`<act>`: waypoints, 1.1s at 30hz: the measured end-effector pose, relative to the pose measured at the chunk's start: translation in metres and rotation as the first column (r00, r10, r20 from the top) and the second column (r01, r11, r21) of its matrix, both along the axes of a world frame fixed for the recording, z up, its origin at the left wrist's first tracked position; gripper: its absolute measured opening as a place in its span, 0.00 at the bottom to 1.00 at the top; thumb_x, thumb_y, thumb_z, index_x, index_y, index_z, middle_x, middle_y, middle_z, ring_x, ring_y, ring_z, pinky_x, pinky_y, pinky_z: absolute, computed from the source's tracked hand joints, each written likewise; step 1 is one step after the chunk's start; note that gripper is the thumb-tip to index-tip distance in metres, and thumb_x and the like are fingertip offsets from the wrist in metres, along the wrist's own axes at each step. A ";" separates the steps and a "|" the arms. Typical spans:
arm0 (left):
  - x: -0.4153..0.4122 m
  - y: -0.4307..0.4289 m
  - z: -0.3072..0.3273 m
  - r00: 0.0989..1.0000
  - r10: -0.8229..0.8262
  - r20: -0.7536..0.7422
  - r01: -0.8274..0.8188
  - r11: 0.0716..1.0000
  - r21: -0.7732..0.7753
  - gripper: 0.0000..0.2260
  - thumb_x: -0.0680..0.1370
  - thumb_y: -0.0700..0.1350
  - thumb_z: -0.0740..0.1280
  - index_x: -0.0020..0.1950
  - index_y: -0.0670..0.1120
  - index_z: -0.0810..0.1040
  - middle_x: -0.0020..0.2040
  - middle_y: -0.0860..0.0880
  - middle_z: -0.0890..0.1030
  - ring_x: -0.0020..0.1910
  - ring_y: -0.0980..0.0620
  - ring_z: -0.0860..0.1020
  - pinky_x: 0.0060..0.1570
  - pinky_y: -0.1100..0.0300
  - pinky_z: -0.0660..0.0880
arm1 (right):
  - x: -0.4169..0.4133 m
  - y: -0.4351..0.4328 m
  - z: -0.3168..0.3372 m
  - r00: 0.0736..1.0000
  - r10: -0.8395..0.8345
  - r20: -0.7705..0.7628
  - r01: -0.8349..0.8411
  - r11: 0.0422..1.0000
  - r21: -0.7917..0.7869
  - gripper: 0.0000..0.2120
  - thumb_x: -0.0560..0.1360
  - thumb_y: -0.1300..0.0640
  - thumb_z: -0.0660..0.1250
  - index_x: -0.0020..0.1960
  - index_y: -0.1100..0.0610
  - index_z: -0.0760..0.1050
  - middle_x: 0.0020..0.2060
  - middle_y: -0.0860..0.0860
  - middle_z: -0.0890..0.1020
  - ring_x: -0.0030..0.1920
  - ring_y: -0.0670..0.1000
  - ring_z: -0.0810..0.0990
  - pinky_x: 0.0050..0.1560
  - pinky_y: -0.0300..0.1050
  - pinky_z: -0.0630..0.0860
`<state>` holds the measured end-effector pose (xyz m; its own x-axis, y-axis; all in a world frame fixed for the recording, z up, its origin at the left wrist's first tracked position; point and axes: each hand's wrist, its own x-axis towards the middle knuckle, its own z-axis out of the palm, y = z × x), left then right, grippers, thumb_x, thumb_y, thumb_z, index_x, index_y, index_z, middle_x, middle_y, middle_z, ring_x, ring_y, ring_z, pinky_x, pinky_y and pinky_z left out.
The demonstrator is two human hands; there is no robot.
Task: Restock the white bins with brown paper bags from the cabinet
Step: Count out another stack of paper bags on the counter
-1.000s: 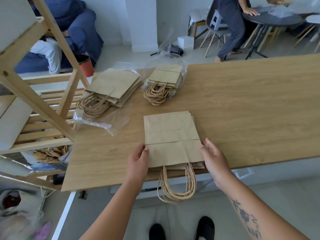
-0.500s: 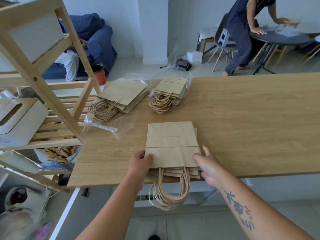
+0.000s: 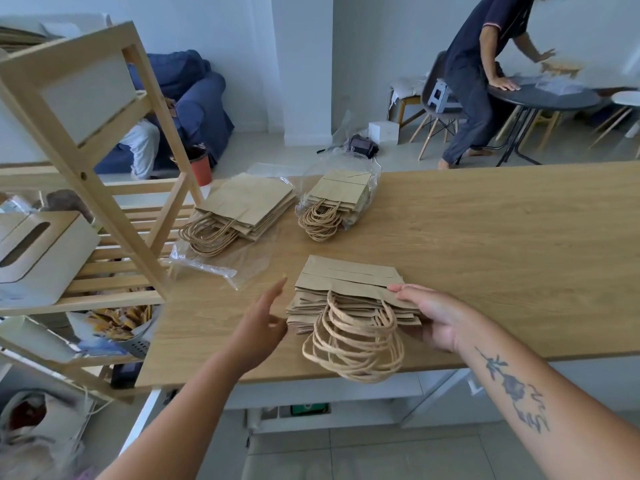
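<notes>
Gripping the right edge of the stack of brown paper bags [image 3: 349, 284], the right hand [image 3: 434, 322] is pinching it with the thumb on top and the fingers curled underneath. The stack's near end is looking raised off the wooden table [image 3: 502, 258]. The twine handles [image 3: 356, 351] are hanging left of the grip, reaching over the table's near edge. The left hand [image 3: 263, 323] is hovering with fingers straight and spread on the stack's opposite side, holding nothing; whether it is touching the paper is unclear. Right of the grip, bare tabletop is running wide. Beyond the grip and to its left, two more piles are lying: a small pile in clear wrap [image 3: 341, 197] and a bigger pile on loose plastic [image 3: 251, 206]. The bigger pile is sitting near the table's left edge, where the slanted wooden rack [image 3: 86, 174] is crowding in.
</notes>
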<state>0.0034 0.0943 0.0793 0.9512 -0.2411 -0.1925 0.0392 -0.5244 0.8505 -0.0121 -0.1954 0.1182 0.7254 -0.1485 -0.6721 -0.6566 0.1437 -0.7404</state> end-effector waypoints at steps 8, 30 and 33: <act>0.042 -0.008 -0.001 0.812 -0.234 0.534 0.181 0.972 0.151 0.19 0.71 0.44 0.77 0.61 0.46 0.80 0.63 0.45 0.81 0.62 0.49 0.78 0.63 0.48 0.74 | 0.008 -0.007 0.020 0.997 0.078 -0.017 -0.077 0.995 0.067 0.12 0.77 0.56 0.67 0.60 0.55 0.79 0.41 0.53 0.85 0.36 0.49 0.83 0.30 0.39 0.79; 0.121 -0.017 0.041 0.997 -0.083 -0.006 0.075 0.930 -0.359 0.17 0.77 0.43 0.72 0.65 0.48 0.76 0.60 0.50 0.83 0.61 0.52 0.80 0.65 0.45 0.75 | 0.091 -0.004 0.018 0.818 0.344 0.462 -0.149 0.901 -0.407 0.43 0.60 0.50 0.83 0.68 0.43 0.64 0.60 0.46 0.79 0.61 0.46 0.77 0.61 0.43 0.73; 0.127 -0.023 0.042 0.998 -0.051 -0.030 0.036 0.926 -0.375 0.18 0.77 0.40 0.71 0.66 0.47 0.74 0.60 0.50 0.83 0.61 0.52 0.81 0.65 0.48 0.75 | 0.110 -0.009 0.015 0.804 0.354 0.477 -0.162 0.904 -0.397 0.37 0.63 0.53 0.81 0.66 0.48 0.68 0.53 0.43 0.84 0.56 0.43 0.81 0.53 0.38 0.75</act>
<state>0.1304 0.0709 0.1217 0.9317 -0.3440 -0.1164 0.0601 -0.1702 0.9836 0.0979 -0.2045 0.1333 0.9917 -0.0397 -0.1222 -0.1285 -0.2815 -0.9509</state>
